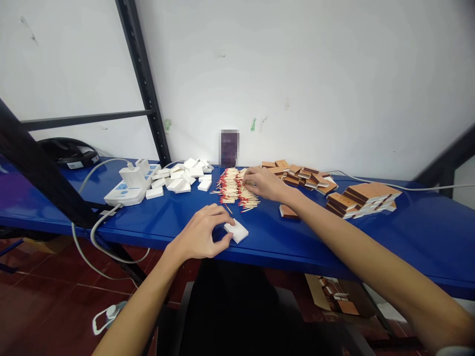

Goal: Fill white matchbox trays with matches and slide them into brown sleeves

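Observation:
My left hand (202, 232) rests near the front edge of the blue table (408, 237), with thumb and fingers pinched on a small white inner matchbox tray (237, 231). My right hand (264, 183) reaches forward onto a pile of red-tipped matches (233, 190), fingers curled over the sticks at its right side. What the fingers hold is hidden. A single brown matchbox sleeve (287, 212) lies just below my right wrist.
A heap of white trays (181, 178) lies at left beside a white power strip (129, 188) with cables. Brown sleeves are piled behind (300, 175) and stacked at right (365, 198). A black shelf post (144, 79) rises at left. A blurred dark object (229, 147) stands by the wall.

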`<state>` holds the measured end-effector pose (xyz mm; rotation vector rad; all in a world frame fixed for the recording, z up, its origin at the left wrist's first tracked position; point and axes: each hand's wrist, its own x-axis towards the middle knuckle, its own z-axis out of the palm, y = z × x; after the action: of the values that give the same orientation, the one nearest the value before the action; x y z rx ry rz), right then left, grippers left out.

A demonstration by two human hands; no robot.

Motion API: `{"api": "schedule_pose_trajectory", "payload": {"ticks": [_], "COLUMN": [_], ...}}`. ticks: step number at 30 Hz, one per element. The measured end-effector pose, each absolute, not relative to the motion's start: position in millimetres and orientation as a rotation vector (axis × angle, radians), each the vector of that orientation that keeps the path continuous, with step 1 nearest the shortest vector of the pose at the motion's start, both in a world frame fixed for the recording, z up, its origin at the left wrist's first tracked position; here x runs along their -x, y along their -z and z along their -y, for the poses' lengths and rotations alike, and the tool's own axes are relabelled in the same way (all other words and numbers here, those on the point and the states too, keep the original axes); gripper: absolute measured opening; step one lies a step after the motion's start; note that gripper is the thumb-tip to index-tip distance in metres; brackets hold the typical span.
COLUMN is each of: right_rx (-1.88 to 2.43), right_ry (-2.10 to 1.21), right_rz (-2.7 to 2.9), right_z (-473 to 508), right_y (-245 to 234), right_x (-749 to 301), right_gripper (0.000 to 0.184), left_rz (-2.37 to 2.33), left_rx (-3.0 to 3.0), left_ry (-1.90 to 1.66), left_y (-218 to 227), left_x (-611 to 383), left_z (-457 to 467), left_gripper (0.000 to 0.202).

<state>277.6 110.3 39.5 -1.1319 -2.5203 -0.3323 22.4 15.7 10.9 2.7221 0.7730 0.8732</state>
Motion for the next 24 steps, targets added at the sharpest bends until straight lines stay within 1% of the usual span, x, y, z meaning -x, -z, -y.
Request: {"api": "schedule_pose_trajectory", "payload": {"ticks": [10, 17, 24], "right_rx": [1.122, 1.177, 1.264], "right_ry": [0.486, 0.405, 0.345], "right_rz": [2.527, 2.480, 2.532], "right_z": [-105.5, -96.5, -89.3], "right_y": [-34.1, -31.2, -35.5], "right_x": [-285.3, -286.4, -286.5], "right_gripper": [0.019, 0.012, 0.018], "left_rz": [-0.794, -0.796, -0.798], "left_rx": [-2.732, -2.732, -2.745], "left_ry": [-0.849, -0.835, -0.810], "left_y": [-11.0, -10.5, -10.9], "left_x": [-23.1, -22.6, -23.3], "left_z": [-15.2, -14.5, -14.6], "left_gripper": [0.017, 0.017, 0.019]}}
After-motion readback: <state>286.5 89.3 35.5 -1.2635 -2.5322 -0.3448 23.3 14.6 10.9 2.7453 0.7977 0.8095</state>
